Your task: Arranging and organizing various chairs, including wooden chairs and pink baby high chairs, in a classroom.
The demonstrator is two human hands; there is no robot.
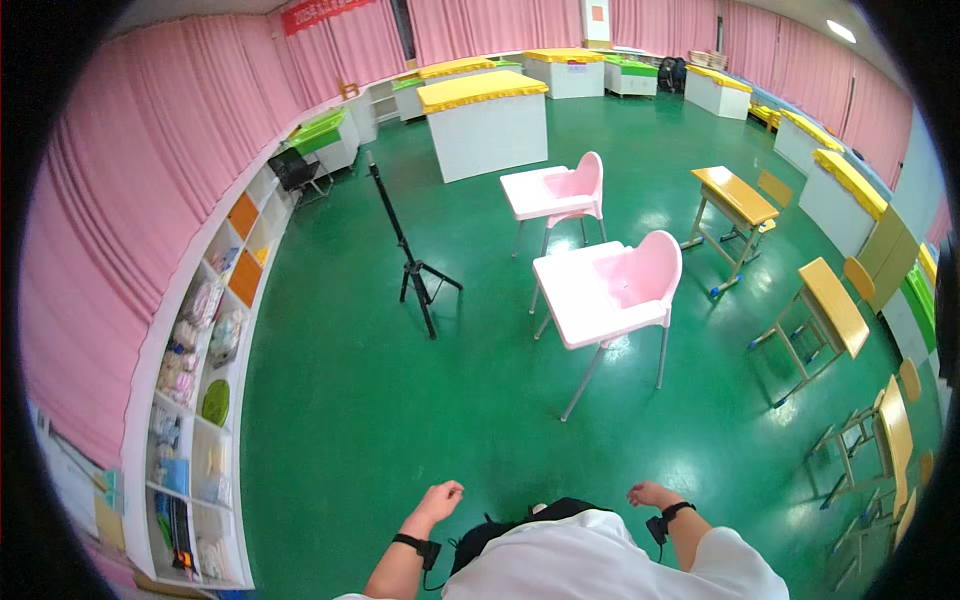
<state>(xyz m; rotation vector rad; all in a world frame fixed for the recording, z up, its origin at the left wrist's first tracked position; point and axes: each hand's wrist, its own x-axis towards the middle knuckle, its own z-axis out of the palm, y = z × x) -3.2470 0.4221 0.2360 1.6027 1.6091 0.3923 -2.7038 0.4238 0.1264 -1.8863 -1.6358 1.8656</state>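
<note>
My left hand (438,502) is held out low in front of me, its fingers curled in and nothing seen in them. On the other side my right hand (655,495) hangs over the green floor, fingers also curled, with no object visible in it. Each wrist wears a black strap with a small box and a cable. Neither hand touches any furniture. Nearest ahead stands a pink high chair (650,275) with a white tray (585,290). Behind it is a second pink high chair (580,185), also with a white tray.
A black tripod stand (405,250) is ahead on the left. White shelving (190,400) with bagged items lines the left wall under pink curtains. Wooden school desks (835,305) with chairs run down the right. White counters with yellow covers (480,90) stand farther back.
</note>
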